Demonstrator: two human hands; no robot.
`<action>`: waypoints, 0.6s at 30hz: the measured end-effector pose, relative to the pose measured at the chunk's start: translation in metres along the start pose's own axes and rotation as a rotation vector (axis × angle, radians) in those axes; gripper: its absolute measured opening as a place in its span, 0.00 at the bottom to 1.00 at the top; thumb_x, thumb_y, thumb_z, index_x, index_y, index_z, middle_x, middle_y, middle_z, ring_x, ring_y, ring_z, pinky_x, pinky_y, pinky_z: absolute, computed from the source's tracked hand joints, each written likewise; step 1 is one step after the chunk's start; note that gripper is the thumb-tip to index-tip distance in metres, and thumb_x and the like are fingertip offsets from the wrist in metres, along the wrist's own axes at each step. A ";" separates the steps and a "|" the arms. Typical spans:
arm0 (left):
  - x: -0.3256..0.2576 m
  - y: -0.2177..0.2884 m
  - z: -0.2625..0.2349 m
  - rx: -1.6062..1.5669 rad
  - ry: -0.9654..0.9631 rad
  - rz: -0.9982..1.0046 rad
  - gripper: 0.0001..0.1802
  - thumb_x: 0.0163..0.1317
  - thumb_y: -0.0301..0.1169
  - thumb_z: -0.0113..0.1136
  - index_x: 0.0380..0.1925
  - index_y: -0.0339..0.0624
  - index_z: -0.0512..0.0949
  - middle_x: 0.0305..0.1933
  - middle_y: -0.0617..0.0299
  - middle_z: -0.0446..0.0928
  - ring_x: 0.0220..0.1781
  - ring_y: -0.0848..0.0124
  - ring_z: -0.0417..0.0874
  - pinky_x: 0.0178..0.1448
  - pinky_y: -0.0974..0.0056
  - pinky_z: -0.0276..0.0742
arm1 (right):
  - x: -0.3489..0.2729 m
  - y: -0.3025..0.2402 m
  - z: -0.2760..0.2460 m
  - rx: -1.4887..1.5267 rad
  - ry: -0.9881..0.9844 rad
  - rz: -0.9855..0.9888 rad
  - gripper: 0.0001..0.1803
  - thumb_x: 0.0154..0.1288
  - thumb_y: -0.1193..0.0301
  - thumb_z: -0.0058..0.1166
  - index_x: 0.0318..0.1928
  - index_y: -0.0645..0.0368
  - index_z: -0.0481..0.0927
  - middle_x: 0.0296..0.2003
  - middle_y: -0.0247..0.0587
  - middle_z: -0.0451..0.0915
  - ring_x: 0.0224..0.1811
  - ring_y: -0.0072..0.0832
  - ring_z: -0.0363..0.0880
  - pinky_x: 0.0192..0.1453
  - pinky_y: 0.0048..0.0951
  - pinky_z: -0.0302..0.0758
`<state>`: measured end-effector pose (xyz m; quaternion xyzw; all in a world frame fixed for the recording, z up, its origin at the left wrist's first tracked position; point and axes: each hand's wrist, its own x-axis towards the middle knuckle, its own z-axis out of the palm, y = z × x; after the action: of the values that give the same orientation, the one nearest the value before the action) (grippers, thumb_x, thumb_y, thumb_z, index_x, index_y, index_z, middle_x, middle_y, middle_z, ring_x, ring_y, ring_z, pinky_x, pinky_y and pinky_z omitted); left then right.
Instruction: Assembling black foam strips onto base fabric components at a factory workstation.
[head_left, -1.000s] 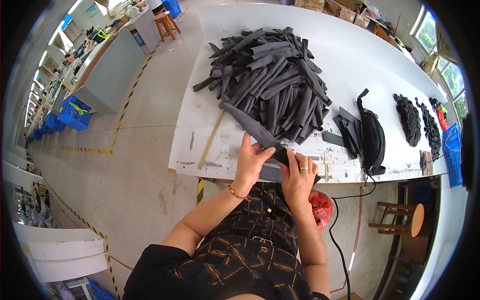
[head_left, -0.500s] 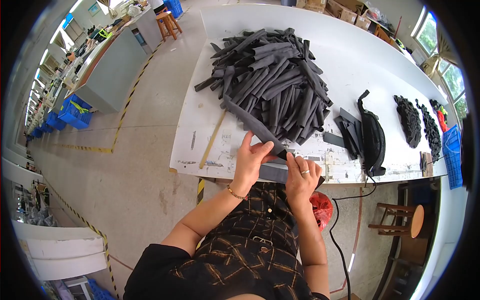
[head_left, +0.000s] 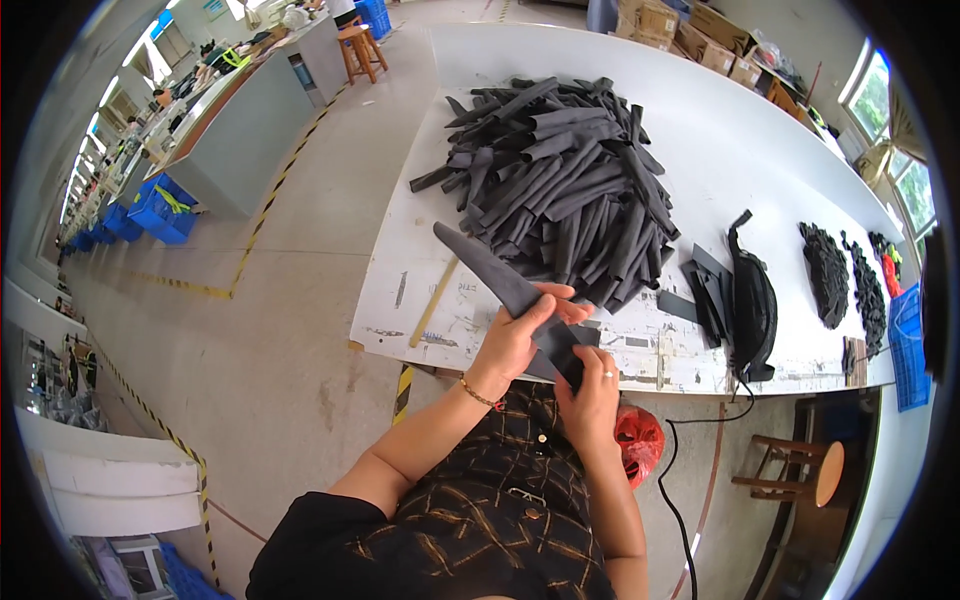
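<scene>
Both hands (head_left: 555,360) grip dark strip (head_left: 490,273).

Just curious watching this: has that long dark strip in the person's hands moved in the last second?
Yes. The dark strip has lifted off the white table edge; both hands now hold it above that edge, nearer the body.

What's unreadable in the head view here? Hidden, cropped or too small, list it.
- Near end of the dark grey strip: covered by the left hand and right hand.
- Lower layers of the strip pile: buried under the top pieces.
- Small black pieces at the table far right: too small and warped by the fisheye rim to identify.
- Blue crate: cut off by the rim.
- Cable end: runs out of frame.
</scene>
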<state>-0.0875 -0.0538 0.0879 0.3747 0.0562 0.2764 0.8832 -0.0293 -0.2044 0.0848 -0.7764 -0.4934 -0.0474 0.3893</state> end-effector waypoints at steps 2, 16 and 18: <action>-0.001 -0.001 0.004 0.040 -0.121 0.037 0.15 0.73 0.33 0.50 0.53 0.36 0.75 0.49 0.46 0.82 0.56 0.53 0.81 0.66 0.50 0.71 | -0.005 0.009 -0.009 0.071 0.026 -0.072 0.25 0.50 0.81 0.63 0.50 0.61 0.69 0.47 0.55 0.73 0.47 0.53 0.75 0.50 0.46 0.74; -0.017 -0.022 0.023 -0.273 -0.046 -0.126 0.17 0.72 0.34 0.53 0.53 0.34 0.75 0.61 0.44 0.74 0.61 0.60 0.77 0.67 0.57 0.71 | 0.020 -0.010 -0.012 0.097 0.054 -0.178 0.11 0.57 0.83 0.60 0.39 0.63 0.74 0.41 0.50 0.75 0.38 0.49 0.78 0.39 0.41 0.77; -0.018 -0.026 0.022 -0.331 -0.062 -0.130 0.18 0.72 0.35 0.53 0.55 0.34 0.74 0.61 0.44 0.74 0.60 0.61 0.78 0.67 0.57 0.71 | 0.022 -0.006 -0.009 0.102 0.067 -0.209 0.10 0.57 0.84 0.60 0.39 0.64 0.75 0.39 0.49 0.76 0.36 0.47 0.78 0.38 0.41 0.77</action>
<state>-0.0840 -0.0917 0.0842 0.2280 0.0066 0.2122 0.9502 -0.0204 -0.1929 0.1048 -0.6979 -0.5603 -0.0885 0.4373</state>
